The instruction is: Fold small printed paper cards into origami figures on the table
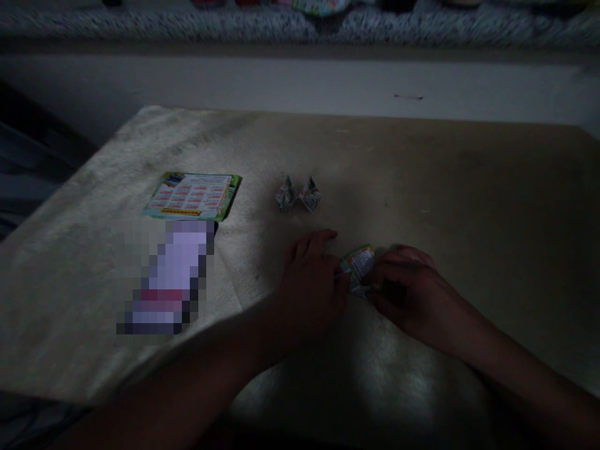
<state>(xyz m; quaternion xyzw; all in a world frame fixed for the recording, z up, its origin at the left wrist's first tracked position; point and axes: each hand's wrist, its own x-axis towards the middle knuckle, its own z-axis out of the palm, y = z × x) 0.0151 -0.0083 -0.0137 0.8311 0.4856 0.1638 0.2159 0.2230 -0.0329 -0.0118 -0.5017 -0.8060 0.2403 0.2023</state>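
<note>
A small piece of folded printed paper (360,262), green-edged with rows of text, is held low over the table between my two hands. My left hand (312,281) grips its left edge, the thumb at the near side and one finger stretched forward past it. My right hand (405,281) is closed at its right edge, fingers curled and pinching the paper; the fingertips are partly in shadow. Beyond my left hand stands a finished-looking folded paper figure (299,195) with two pointed halves, touched by neither hand.
A printed calendar sheet (192,197) with green borders lies on the left of the cloth-covered table (445,187). Nearer me is a phone (169,275) with a blurred-out screen. Behind the table runs a white wall (281,84) below a speckled stone ledge (164,25) bearing several items.
</note>
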